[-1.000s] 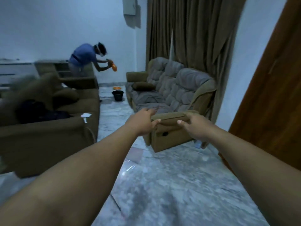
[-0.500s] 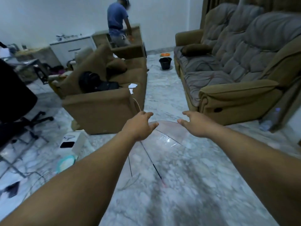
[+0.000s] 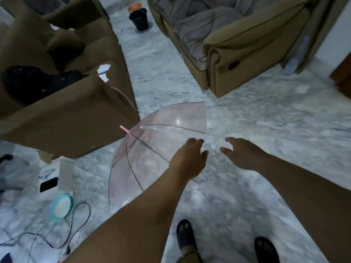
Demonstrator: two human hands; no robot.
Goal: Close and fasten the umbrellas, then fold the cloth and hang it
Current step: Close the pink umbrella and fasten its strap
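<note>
1. I am on the first step: the clear umbrella (image 3: 161, 149) lies open on the marble floor (image 3: 256, 130), beside the brown armchair (image 3: 66, 111).
2. My left hand (image 3: 188, 158) and right hand (image 3: 241, 152) hover over it, fingers loosely spread, holding nothing.
3. Next, I judge, I must reach its shaft and collapse the canopy.
4. No legible writing anywhere.

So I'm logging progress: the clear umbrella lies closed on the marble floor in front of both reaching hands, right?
Not quite: the head view shows the clear umbrella lying open, canopy spread, not closed. The rest holds: it lies on the marble floor with the left hand and right hand reaching toward it, holding nothing.
</note>
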